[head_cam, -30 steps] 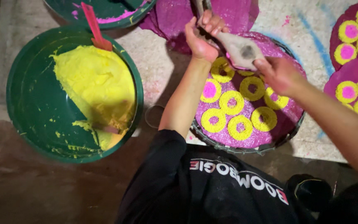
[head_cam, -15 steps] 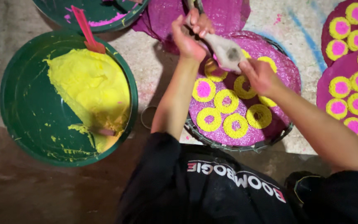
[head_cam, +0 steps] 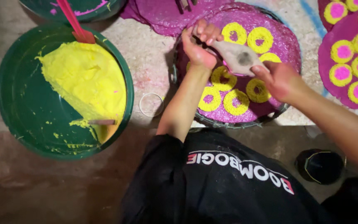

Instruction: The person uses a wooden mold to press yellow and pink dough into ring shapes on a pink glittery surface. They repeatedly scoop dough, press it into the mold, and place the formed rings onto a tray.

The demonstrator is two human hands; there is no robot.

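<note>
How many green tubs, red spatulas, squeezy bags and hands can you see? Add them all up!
Green tubs: 2
Red spatula: 1
Grey piping bag: 1
Hands holding the bag: 2, left hand and right hand
Total: 6

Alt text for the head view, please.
Both hands, left hand and right hand, hold a grey cone-shaped piping bag over a round purple tray of yellow rings. A green tub of yellow paste sits beside it.
</note>
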